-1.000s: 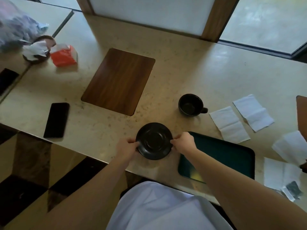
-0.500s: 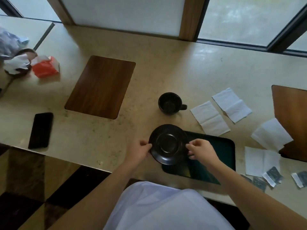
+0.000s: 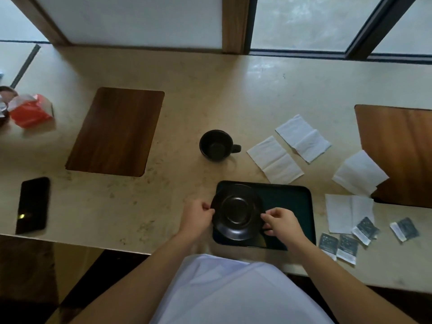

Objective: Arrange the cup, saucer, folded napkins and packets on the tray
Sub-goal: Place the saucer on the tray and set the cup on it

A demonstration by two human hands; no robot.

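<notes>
A black saucer (image 3: pixel 236 212) sits over the left end of the dark green tray (image 3: pixel 293 202). My left hand (image 3: pixel 197 215) pinches its left rim and my right hand (image 3: pixel 280 222) pinches its right rim. A black cup (image 3: pixel 216 146) stands on the counter beyond the tray, handle pointing right. Several white napkins lie to the right: two (image 3: pixel 275 160) (image 3: pixel 302 137) behind the tray, one (image 3: pixel 361 175) farther right and one (image 3: pixel 346 212) beside the tray. Several dark packets (image 3: pixel 340 247) (image 3: pixel 405 229) lie at the near right.
A wooden mat (image 3: pixel 115 132) lies at the left middle and another (image 3: pixel 397 150) at the right edge. A black phone (image 3: pixel 32 204) rests near the left front edge. A red pack (image 3: pixel 29 111) sits at the far left. Windows run along the back.
Both hands have carried the saucer to the right, from the bare counter onto the left end of the tray. The view has shifted right, showing more napkins and packets.
</notes>
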